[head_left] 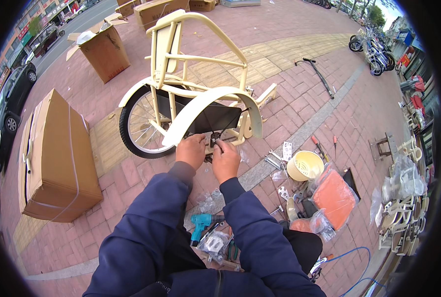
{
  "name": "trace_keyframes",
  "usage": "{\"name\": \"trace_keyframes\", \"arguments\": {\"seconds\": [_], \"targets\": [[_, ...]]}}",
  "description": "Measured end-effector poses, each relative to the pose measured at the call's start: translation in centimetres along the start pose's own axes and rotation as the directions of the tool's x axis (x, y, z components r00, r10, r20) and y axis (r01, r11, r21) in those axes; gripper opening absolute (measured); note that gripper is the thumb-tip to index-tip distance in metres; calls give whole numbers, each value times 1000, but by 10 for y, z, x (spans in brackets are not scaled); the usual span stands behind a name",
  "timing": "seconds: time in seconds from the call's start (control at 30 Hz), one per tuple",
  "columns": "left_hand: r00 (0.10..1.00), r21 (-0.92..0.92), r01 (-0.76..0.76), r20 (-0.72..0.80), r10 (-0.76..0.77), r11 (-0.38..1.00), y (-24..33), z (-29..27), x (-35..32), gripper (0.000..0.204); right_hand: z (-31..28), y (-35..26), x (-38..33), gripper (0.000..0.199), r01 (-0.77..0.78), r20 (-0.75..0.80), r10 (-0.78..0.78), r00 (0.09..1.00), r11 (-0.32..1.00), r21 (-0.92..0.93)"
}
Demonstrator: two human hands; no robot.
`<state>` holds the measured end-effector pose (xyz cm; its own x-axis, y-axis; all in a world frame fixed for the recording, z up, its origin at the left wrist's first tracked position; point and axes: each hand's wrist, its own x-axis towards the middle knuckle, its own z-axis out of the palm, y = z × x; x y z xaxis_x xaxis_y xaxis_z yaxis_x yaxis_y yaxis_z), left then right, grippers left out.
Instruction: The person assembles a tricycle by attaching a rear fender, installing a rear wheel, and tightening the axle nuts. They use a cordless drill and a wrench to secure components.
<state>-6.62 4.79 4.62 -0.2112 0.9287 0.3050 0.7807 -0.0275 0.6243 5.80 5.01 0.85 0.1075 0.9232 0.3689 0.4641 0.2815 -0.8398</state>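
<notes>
A cream tricycle frame (190, 123) stands before me on the paving, with one spoked wheel (143, 123) fitted at its left. Both my hands are at its near side, just below the curved cream fender (200, 106). With fingers pinched together, my left hand (190, 150) is at the fender's lower edge; what it holds, if anything, is hidden. Close beside it, my right hand (226, 159) has thumb and fingers closed on a small black part (215, 138) at the frame. A dark cable runs from near that part up along the black panel (215, 121).
A large cardboard box (62, 163) stands at left, another open box (104, 52) behind. Near my legs lie a teal power drill (203, 226), a cream basket (305, 166), wrenches (272, 161) and an orange cushion (334, 198). A hand pump (319, 76) lies farther off.
</notes>
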Motion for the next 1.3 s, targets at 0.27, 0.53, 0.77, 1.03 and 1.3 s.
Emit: {"name": "trace_keyframes", "arguments": {"seconds": [0.27, 0.53, 0.77, 1.03, 1.3], "targets": [[969, 255, 180, 121, -216, 950, 13, 11, 8, 22, 2, 0, -5, 23, 159, 4, -159, 987, 984, -83], [978, 115, 82, 184, -102, 990, -3, 12, 13, 23, 1, 1, -7, 25, 123, 27, -122, 992, 992, -26], [958, 8, 137, 253, -135, 990, -7, 12, 14, 22, -1, 1, -9, 25, 106, 34, -105, 994, 994, -21], [949, -187, 190, 286, -132, 964, -17, 13, 16, 28, -6, -3, -5, 25, 52, 57, -54, 997, 998, 40], [951, -72, 136, 290, -110, 988, -6, 5, 23, 37, -14, 9, 11, 28, -187, 287, 95, 953, 931, 312]]}}
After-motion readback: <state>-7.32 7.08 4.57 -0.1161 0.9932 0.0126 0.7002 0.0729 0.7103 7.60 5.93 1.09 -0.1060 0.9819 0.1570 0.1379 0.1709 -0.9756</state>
